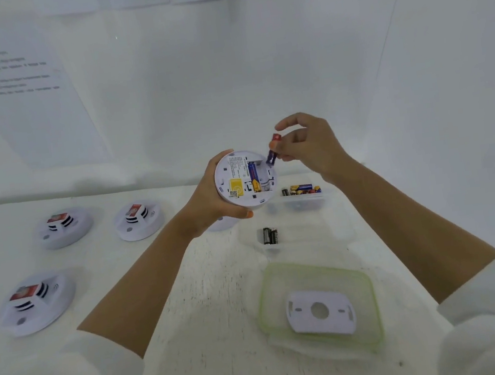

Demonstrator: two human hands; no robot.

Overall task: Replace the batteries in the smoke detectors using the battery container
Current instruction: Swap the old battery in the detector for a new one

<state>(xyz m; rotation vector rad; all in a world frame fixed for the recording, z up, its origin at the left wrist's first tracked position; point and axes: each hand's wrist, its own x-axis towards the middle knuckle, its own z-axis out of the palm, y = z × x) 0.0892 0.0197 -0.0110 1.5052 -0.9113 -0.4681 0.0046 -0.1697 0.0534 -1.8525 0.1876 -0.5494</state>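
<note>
from my end, the right hand [313, 147] pinches a blue-and-red battery [273, 151] between thumb and fingertips, its lower end at the rim of the open smoke detector [239, 179]. the left hand [210, 201] grips that detector, its back toward the camera, with a seated cell [253, 175] in its bay. just behind it is the battery container [301, 199]. nearer, two black batteries [270, 235] lie in a clear tray. a mounting plate [319, 311] rests on a green-rimmed lid [367, 297]. three spare detectors [138, 219] sit at left.
</note>
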